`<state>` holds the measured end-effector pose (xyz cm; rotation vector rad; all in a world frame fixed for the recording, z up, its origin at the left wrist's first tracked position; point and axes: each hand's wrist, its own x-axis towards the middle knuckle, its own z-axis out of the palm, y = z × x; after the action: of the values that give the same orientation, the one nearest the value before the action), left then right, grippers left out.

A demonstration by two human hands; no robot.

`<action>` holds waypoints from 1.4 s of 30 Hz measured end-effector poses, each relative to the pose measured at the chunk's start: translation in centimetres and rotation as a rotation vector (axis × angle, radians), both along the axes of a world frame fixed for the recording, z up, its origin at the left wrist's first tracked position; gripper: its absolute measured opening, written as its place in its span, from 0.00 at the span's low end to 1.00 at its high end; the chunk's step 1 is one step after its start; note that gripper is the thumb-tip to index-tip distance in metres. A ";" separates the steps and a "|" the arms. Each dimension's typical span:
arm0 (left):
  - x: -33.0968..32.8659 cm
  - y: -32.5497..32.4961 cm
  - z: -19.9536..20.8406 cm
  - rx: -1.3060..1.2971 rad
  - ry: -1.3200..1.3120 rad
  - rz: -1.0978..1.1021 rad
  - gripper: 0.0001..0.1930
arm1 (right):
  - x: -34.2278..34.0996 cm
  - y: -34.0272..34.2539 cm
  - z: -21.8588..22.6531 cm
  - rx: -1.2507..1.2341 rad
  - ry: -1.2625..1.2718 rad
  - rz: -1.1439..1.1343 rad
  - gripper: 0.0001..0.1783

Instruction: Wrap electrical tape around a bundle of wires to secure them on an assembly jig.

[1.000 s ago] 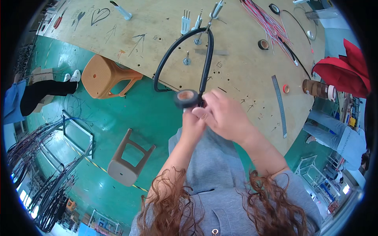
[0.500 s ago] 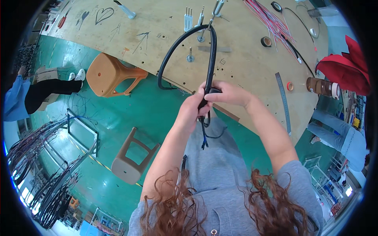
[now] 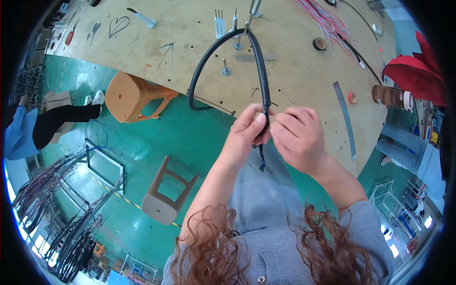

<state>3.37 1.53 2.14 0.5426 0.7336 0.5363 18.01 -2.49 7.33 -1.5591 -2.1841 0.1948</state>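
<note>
A thick black cable (image 3: 261, 71) is looped over a metal post (image 3: 246, 27) on the table, and its other side curves down past the table's near edge. My left hand (image 3: 248, 128) is closed on the cable's near end, thumb on top. Short dark wires (image 3: 262, 164) hang out below the grip. Close on the cable's right side, my right hand (image 3: 299, 135) has its fingers curled in. Whatever those fingers hold is hidden behind them.
Upright pins (image 3: 226, 69) and a pronged white holder (image 3: 219, 26) stand around the loop. Farther right lie a black tape roll (image 3: 319, 44), pink and white wires (image 3: 323, 19), a steel ruler (image 3: 346, 118) and a brown bottle (image 3: 390, 97). Stools (image 3: 124, 97) stand on the green floor.
My right hand has moved from across the cable to its right side, fingers now curled. The cable's near end has shifted slightly right with my left hand.
</note>
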 end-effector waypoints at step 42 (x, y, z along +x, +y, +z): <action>-0.8 0.2 -1.4 0.039 0.295 -0.024 0.11 | 15.0 -1.7 -16.1 0.086 -0.350 -0.675 0.03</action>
<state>2.56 1.77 0.75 0.6747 0.9965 0.4538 33.00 -4.22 -8.74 -2.3013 -1.7222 -0.4033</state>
